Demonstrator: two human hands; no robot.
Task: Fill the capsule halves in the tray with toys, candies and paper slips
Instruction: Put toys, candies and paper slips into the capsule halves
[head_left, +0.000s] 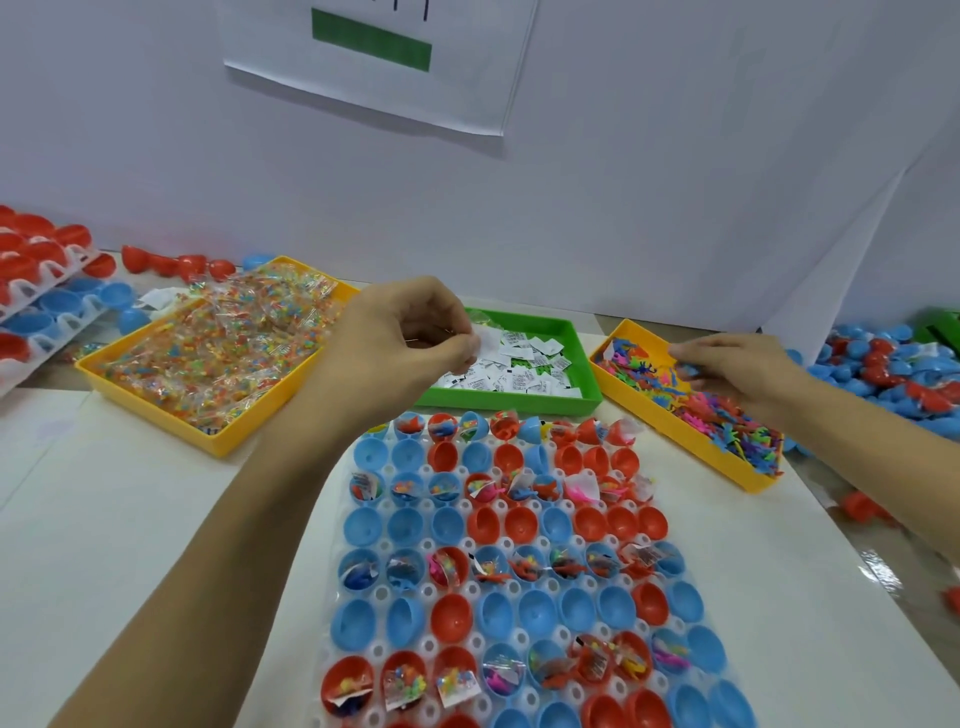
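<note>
Left hand (410, 332) pinches a paper slip (487, 340) over the green tray (582, 364); right hand (737, 366) has fingers curled into the toys (727, 410) in the yellow tray (748, 480), apparently picking one. Both supply trays sit just behind the capsule tray (498, 592), presumably for short reaches. There, alternate rows of capsule halves (519, 525) are already filled.

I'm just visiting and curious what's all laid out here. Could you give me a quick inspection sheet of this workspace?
Surface: pale table.
Job's things: clear capsule tray, filled rows alternating with empty rows; yellow candy bin; green slip bin; yellow toy bin.
Clutter: loose capsule halves at right; stacked trays at left.
Grippers: left hand pinches a paper slip; right hand reaches into the toys, grip unclear.
Cables: nothing seen.
Surroundings: white wall with a paper sheet.
</note>
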